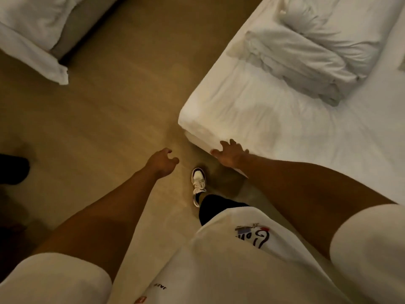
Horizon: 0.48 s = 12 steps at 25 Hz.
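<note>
Right hand (231, 155) spread wide against mattress corner (192, 128); left hand (161, 162) loosely curled, empty. Risk: one-handed tug bunching sheet (274, 119), leaving corner untucked.

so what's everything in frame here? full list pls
bed: 1, white sheet, right side, near corner towards the person
folded bedding: 1 pile, white, on that bed, upper right
second bed: 1, white linen over a grey base, top left
floor: tan, between the beds
dark object: 1, black, left edge, too cut off to identify
shoe: 1, white with dark trim, on the floor by the bed corner
T-shirt: 1, white, printed, bottom
left hand: fingers loosely curled, holds nothing, above the floor
right hand: fingers spread, touches the bed's near edge
</note>
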Each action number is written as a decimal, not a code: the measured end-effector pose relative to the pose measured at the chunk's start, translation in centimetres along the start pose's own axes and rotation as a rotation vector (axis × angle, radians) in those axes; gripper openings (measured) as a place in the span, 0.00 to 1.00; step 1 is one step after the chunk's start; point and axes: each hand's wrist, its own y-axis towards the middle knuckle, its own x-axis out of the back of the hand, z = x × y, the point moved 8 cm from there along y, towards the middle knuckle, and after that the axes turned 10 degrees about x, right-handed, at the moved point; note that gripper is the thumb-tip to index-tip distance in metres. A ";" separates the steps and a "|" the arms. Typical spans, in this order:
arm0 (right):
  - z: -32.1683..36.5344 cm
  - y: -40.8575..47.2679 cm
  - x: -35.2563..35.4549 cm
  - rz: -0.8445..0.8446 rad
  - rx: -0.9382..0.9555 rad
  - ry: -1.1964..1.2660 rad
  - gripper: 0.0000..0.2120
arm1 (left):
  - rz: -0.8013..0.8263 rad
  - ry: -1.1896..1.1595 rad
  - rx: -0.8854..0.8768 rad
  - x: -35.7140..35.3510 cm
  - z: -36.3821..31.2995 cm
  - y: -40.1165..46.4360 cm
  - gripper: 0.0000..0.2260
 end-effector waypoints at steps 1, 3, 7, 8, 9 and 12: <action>1.4 2.8 1.0 0.014 -0.002 0.026 0.32 | 0.016 0.025 -0.010 2.3 -1.1 3.1 0.26; 2.9 7.2 2.9 0.011 -0.064 0.124 0.34 | 0.040 0.063 -0.027 6.2 -3.1 7.6 0.26; 7.9 15.8 10.1 -0.017 -0.127 0.226 0.35 | 0.044 0.162 -0.085 15.6 -8.9 16.1 0.25; 8.9 17.7 12.0 -0.029 -0.142 0.240 0.35 | 0.044 0.191 -0.103 17.8 -10.4 18.2 0.25; 10.0 19.6 13.9 -0.041 -0.153 0.245 0.35 | 0.052 0.224 -0.125 19.9 -11.9 20.3 0.25; 12.0 25.1 19.2 -0.087 -0.210 0.289 0.35 | 0.094 0.286 -0.187 25.2 -16.2 26.9 0.25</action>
